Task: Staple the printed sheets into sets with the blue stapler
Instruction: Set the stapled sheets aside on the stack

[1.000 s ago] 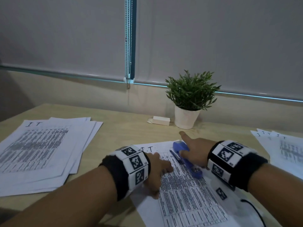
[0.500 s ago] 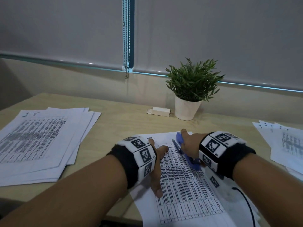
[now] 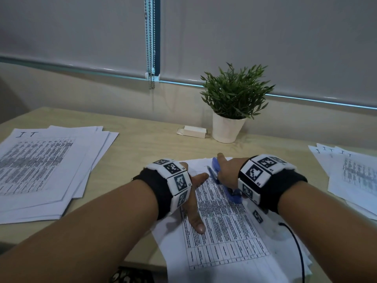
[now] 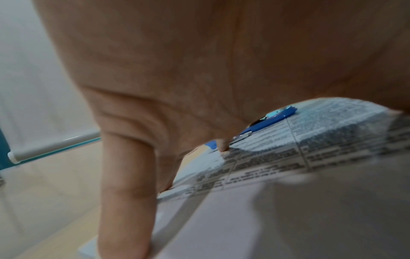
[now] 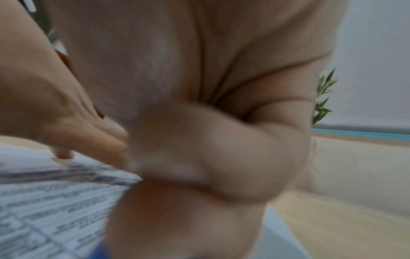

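Note:
A set of printed sheets (image 3: 224,231) lies on the desk in front of me. My left hand (image 3: 195,186) presses flat on it, fingers straight and thumb spread toward me. The blue stapler (image 3: 232,194) sits over the sheets' top edge, slanting away from me. My right hand (image 3: 226,170) covers it from above, with fingers curled round its body and the index finger stretched along its top. In the left wrist view the stapler (image 4: 272,119) lies on the printed page (image 4: 332,140) beyond my fingers. The right wrist view is blurred and shows curled fingers over the sheets (image 5: 55,201).
A thick pile of printed sheets (image 3: 40,170) lies at the left, and another pile (image 3: 355,176) at the right edge. A potted plant (image 3: 228,129) and a small white box (image 3: 193,131) stand at the back by the wall. A black cable (image 3: 295,242) trails beside my right forearm.
Both hands have stayed on the middle set. My right hand has settled lower over the stapler, and my left thumb has spread out toward me. The head view has shifted slightly.

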`<state>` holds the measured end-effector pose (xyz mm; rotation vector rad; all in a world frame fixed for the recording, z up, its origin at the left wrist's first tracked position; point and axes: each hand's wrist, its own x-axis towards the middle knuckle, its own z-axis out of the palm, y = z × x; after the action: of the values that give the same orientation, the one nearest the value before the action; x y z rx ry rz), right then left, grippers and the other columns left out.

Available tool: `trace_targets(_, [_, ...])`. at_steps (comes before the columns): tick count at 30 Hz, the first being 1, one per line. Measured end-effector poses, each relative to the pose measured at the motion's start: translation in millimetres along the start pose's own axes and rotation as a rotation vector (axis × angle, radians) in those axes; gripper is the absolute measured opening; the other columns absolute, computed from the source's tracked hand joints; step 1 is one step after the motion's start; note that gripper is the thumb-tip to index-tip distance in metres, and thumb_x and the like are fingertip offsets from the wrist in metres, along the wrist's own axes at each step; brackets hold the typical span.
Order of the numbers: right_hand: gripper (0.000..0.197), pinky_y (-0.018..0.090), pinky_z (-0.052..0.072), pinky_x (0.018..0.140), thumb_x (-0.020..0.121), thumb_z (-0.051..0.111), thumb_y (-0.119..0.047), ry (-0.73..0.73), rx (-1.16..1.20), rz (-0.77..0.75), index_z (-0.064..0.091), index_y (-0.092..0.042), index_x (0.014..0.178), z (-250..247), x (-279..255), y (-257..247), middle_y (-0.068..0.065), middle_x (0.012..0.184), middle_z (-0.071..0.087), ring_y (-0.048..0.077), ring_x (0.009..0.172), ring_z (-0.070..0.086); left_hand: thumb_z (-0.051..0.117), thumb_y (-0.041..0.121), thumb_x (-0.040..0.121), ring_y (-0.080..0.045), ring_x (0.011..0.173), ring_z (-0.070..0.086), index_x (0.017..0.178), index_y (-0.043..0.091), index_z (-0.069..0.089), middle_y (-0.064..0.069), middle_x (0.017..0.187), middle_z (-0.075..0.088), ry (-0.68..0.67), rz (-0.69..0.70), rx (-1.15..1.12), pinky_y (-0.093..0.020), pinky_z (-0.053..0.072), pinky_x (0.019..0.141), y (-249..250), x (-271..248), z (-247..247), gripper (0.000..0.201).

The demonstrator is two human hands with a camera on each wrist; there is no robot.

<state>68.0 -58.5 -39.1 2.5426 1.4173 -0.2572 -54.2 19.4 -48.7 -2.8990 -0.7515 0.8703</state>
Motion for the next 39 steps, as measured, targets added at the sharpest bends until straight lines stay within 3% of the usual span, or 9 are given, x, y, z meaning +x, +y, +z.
trace_targets(5, [0.053,0.033,0.041,0.076,0.1,0.033,-0.029,-0.02,0.055,-0.036,0.018,-0.006,0.145,0.5,7.9,1.2,0.021,0.113,0.06,0.027,0.085,0.053,0.064,0.085,0.045,-0.043,0.143,0.002,0.137,0.053,-0.021,-0.015,0.155,-0.02,-0.054,0.002,0.018,-0.06,0.01,0.112,2.4,-7.5,-3.5,0.129])
trace_targets(10, [0.061,0.035,0.04,0.079,0.099,0.033,-0.032,0.001,0.005,-0.049,0.007,-0.01,0.15,-1.8,20.2,-4.2,0.023,0.125,0.055,0.035,0.108,0.056,0.066,0.083,0.045,-0.038,0.138,0.025,0.146,0.037,-0.006,-0.013,0.157,0.006,0.019,0.008,0.012,-0.053,0.026,0.109,4.4,-3.1,-2.3,0.133])
trace_targets(16, [0.054,0.03,0.029,0.07,0.1,0.032,-0.032,0.049,-0.012,-0.097,0.018,-0.007,0.147,-8.6,20.1,-18.9,0.021,0.12,0.057,0.034,0.101,0.055,0.067,0.081,0.046,-0.035,0.14,0.022,0.146,0.039,-0.007,-0.012,0.158,0.003,0.024,0.003,-0.075,-0.05,0.023,0.111,1.9,-1.7,1.0,0.132])
trace_targets(19, [0.054,0.031,0.03,0.072,0.1,0.032,-0.032,0.053,-0.012,-0.083,0.018,-0.007,0.147,-7.2,21.7,-19.0,0.022,0.122,0.055,0.034,0.109,0.055,0.059,0.091,0.035,-0.041,0.144,0.005,0.143,0.045,-0.01,-0.013,0.157,-0.015,0.021,-0.061,-0.085,-0.058,0.015,0.111,0.8,-2.8,7.0,0.136])
trace_targets(24, [0.052,0.031,0.032,0.072,0.1,0.029,-0.032,0.069,-0.065,-0.092,0.021,-0.006,0.145,-3.8,29.4,-19.4,0.02,0.116,0.059,0.032,0.094,0.057,0.065,0.082,0.05,-0.039,0.144,0.008,0.147,0.037,-0.004,-0.014,0.157,-0.012,-0.007,-0.015,-0.129,-0.06,0.018,0.11,6.1,-7.7,5.0,0.127])
trace_targets(28, [0.048,0.033,0.031,0.071,0.101,0.029,-0.027,0.097,-0.052,-0.073,0.022,-0.006,0.144,-2.4,33.1,-23.2,0.019,0.12,0.058,0.033,0.106,0.058,0.065,0.079,0.054,-0.04,0.144,0.008,0.148,0.034,-0.004,-0.016,0.157,-0.011,-0.016,-0.013,-0.127,-0.06,0.017,0.11,7.2,-11.3,2.8,0.125])
trace_targets(34, [0.032,0.036,0.033,0.066,0.096,0.039,-0.024,0.106,0.012,-0.041,0.036,-0.008,0.124,-1.7,46.9,-29.0,0.008,0.074,0.049,0.027,0.074,0.054,0.068,0.075,0.057,-0.042,0.143,0.001,0.147,0.036,-0.012,-0.014,0.155,-0.02,-0.017,-0.024,-0.208,-0.061,0.013,0.111,8.6,-14.9,5.6,0.126])
trace_targets(37, [0.034,0.034,0.035,0.071,0.097,0.04,-0.022,0.101,0.029,-0.068,0.037,-0.003,0.125,-11.7,51.8,-29.6,0.014,0.108,0.06,0.033,0.103,0.059,0.068,0.077,0.053,-0.045,0.142,0.001,0.146,0.039,-0.012,-0.013,0.156,-0.02,-0.015,-0.019,-0.22,-0.065,0.015,0.108,6.1,-11.8,9.4,0.128])
trace_targets(39, [0.046,0.037,0.046,0.08,0.096,0.041,-0.029,0.095,-0.011,-0.092,0.032,-0.004,0.133,-21.7,53.3,-25.6,0.017,0.119,0.059,0.034,0.104,0.059,0.067,0.08,0.049,-0.047,0.142,0.002,0.145,0.041,-0.01,-0.012,0.156,-0.019,-0.011,-0.015,-0.221,-0.067,0.016,0.107,3.2,-9.5,11.3,0.129])
